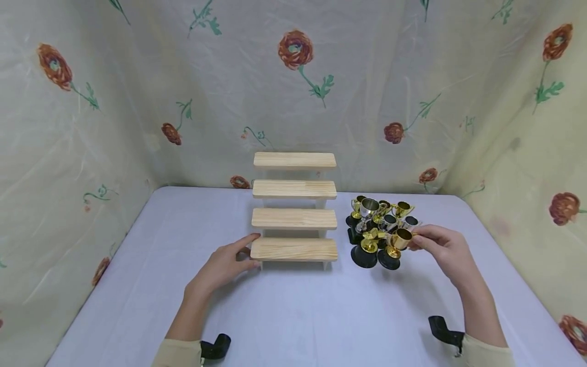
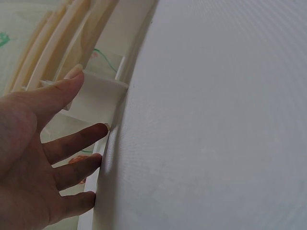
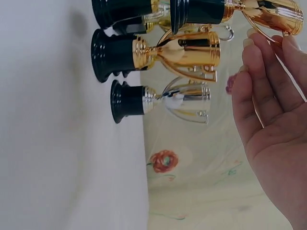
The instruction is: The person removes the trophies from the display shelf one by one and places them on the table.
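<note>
My right hand (image 1: 442,250) pinches one handle of a small gold trophy cup (image 1: 401,238) between thumb and fingers. In the right wrist view this gold cup's black base (image 3: 199,13) stands farther off the white cloth than the bases around it. Beside it is a cluster of small gold and silver trophies on black bases, among them a larger silver cup (image 1: 369,208). A gold-topped trophy (image 1: 369,243) is just left of the pinched one. My left hand (image 1: 224,265), fingers spread, rests against the left end of the lowest step (image 1: 293,250) of a wooden stepped stand.
The stand has pale wood steps (image 1: 294,189) on white side panels (image 2: 98,93), near the back of the white-covered table (image 1: 293,316). Flower-patterned curtains (image 1: 357,76) enclose the back and sides. A black wrist mount (image 1: 215,347) sticks out by each sleeve.
</note>
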{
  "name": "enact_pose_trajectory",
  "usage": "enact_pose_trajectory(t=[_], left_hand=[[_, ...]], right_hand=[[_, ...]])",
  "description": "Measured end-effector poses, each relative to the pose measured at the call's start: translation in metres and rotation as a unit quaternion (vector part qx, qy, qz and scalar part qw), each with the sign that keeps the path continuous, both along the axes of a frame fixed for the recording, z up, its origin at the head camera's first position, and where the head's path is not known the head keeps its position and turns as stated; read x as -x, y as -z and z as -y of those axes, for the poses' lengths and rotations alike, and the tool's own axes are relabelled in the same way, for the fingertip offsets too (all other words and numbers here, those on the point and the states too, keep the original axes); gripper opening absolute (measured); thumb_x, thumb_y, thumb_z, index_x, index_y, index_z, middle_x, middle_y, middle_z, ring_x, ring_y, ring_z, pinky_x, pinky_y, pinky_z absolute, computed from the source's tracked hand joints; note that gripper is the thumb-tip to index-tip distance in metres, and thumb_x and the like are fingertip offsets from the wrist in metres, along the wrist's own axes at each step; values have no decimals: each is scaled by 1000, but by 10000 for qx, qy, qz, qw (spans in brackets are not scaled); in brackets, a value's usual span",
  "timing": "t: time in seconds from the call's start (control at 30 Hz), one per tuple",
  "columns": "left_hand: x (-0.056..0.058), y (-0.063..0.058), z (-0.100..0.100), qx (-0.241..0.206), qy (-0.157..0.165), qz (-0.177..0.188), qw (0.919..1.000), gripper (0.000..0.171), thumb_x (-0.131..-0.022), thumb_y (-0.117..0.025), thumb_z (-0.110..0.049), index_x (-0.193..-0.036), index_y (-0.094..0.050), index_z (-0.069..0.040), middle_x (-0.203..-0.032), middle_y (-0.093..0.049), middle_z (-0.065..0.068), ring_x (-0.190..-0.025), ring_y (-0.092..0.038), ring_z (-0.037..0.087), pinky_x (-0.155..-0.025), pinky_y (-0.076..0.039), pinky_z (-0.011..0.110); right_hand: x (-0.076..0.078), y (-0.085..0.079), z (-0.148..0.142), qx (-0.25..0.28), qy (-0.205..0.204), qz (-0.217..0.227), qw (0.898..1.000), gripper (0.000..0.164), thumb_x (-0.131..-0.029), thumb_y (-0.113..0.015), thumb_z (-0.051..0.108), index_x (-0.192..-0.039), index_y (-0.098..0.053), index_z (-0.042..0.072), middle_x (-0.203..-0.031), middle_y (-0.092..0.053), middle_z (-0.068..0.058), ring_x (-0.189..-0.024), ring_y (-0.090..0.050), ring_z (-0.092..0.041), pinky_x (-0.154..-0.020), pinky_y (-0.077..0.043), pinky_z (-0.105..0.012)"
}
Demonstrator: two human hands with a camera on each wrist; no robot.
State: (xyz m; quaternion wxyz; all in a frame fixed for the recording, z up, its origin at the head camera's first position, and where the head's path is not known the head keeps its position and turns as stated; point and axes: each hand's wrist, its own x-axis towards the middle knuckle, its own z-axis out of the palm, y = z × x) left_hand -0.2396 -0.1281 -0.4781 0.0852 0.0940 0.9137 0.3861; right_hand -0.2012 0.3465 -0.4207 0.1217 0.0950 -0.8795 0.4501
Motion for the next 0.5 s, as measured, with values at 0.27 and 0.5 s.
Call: enact_pose_trajectory(t=[0.27,0.5], left_hand=[[1,1,0,-11,87,-45,10000,69,-86,-77,-38,-146,-45,-41,-113,-71,-2,-110,-61,18,-88,-48,42],[0,0,0,-2,47,-41,10000,69,-85,-77,-38,-146,-45,-42,-112,-71,-2,-108,-61,18,-87,-48,42]], right_hand=[[-3,7,-16,39,176,86,9998,21,-99,-60,11,-108,-66,-7,-85,-71,20,-76,-70,-1,-73,-54,-14],[-2,6,-28,66,282,90,9995,20,-99,-60,10,-108,-66,-7,-85,-72,20,-75,-70,0,-72,-53,-12]])
